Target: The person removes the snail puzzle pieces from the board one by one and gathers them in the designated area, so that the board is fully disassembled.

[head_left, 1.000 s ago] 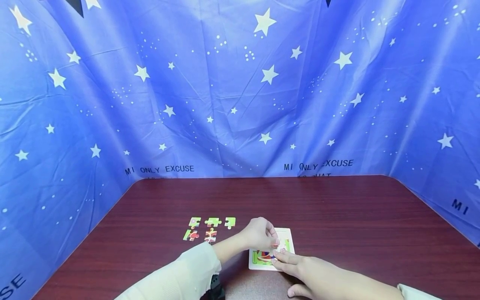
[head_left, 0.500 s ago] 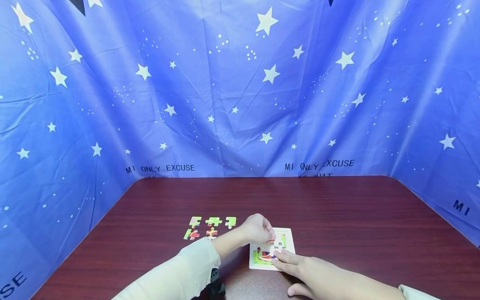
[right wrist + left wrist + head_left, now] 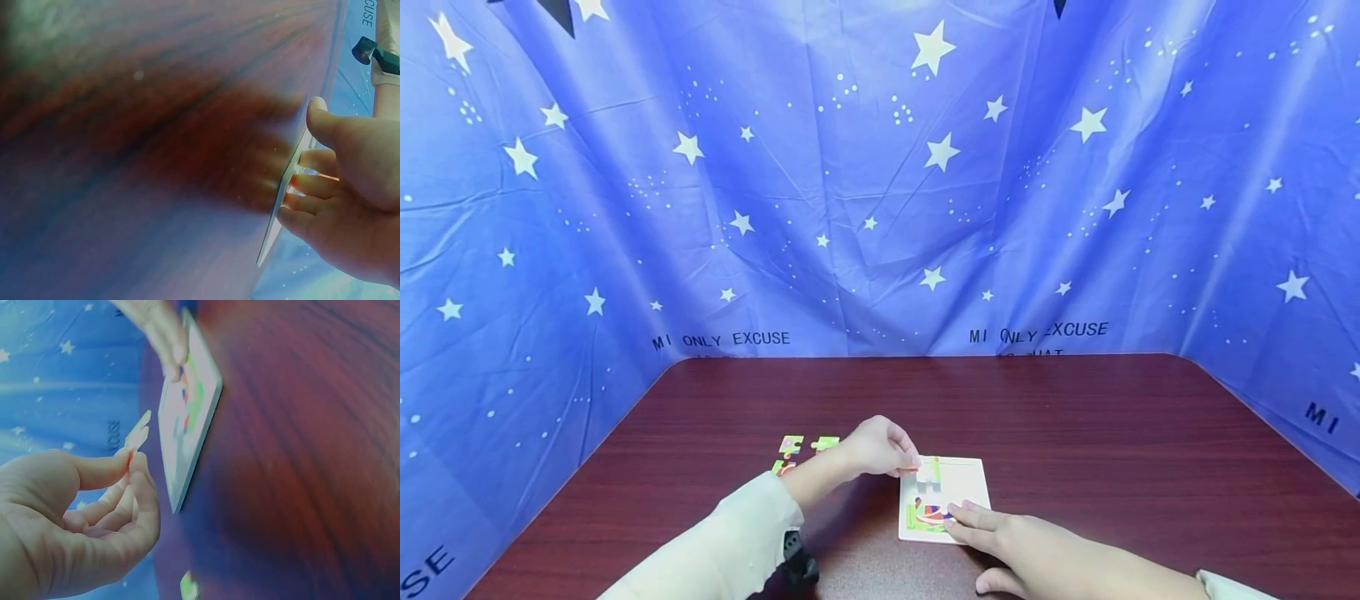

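My left hand (image 3: 880,446) pinches a puzzle piece (image 3: 139,432) between thumb and index finger. It is mostly white and green with a bit of red near the fingertips, and it hangs above the upper left part of a white puzzle board (image 3: 966,483). Along the board's lower edge lies a joined strip of picture (image 3: 931,515) in green, red and blue; its right end is hidden under my right hand (image 3: 1007,533). That hand rests its extended fingers on the lower right of the board, and the right wrist view shows its fingers at the board's edge.
Loose puzzle pieces lie on the dark red table (image 3: 1075,442) left of the board, among them a green one (image 3: 791,444) and another (image 3: 825,442). My left forearm covers part of that group. A blue star-printed curtain (image 3: 865,167) surrounds the table.
My left hand has moved left and away from the board's middle, carrying the pinched piece with it. Its forearm now covers more of the loose pieces. The right hand has stayed in place.
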`<act>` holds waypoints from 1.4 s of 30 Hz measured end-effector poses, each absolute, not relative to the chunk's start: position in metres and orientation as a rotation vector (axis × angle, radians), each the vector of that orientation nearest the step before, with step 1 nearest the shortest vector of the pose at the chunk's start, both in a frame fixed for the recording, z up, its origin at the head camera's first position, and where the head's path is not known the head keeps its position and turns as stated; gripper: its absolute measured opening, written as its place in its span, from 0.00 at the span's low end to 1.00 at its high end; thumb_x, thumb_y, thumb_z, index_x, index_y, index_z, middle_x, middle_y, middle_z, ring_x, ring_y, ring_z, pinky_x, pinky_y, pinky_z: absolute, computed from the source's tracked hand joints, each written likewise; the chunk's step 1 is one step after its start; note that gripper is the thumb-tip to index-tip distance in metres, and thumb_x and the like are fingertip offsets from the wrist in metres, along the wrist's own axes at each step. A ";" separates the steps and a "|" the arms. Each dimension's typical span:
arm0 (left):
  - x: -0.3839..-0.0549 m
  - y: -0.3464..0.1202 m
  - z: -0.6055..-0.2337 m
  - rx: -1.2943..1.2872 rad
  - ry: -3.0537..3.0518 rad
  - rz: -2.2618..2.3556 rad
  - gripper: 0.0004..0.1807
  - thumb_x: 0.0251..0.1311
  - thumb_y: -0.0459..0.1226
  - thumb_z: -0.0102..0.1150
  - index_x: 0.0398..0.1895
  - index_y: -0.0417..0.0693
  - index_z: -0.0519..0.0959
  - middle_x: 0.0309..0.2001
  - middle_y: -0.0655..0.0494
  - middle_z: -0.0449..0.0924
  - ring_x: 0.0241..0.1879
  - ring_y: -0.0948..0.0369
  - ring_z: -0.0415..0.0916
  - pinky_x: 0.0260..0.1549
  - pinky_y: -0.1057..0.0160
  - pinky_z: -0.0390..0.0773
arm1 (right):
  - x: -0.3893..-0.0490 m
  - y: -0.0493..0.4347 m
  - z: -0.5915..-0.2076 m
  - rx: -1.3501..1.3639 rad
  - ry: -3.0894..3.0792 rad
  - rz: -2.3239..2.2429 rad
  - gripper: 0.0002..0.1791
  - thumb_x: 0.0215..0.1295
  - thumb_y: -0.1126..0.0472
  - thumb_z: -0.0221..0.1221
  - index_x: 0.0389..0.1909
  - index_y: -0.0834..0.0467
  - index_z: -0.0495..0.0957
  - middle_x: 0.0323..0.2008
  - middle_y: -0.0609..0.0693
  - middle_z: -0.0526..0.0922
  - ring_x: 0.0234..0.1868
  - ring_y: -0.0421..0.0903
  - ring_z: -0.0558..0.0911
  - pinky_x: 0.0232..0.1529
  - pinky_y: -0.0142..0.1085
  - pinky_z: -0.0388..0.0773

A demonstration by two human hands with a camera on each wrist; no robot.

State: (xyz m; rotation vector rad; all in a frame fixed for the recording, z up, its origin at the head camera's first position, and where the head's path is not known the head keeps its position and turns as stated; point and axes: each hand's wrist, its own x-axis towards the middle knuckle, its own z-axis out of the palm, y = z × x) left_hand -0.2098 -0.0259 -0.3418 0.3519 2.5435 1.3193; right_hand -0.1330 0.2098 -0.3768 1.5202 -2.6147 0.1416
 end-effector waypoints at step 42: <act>-0.197 -0.086 -0.358 0.416 3.012 0.916 0.11 0.46 0.34 0.71 0.17 0.43 0.76 0.20 0.56 0.79 0.22 0.66 0.71 0.22 0.69 0.71 | -0.130 0.213 -0.372 1.443 -2.680 0.170 0.29 0.68 0.40 0.52 0.66 0.48 0.69 0.64 0.51 0.75 0.63 0.49 0.77 0.51 0.39 0.80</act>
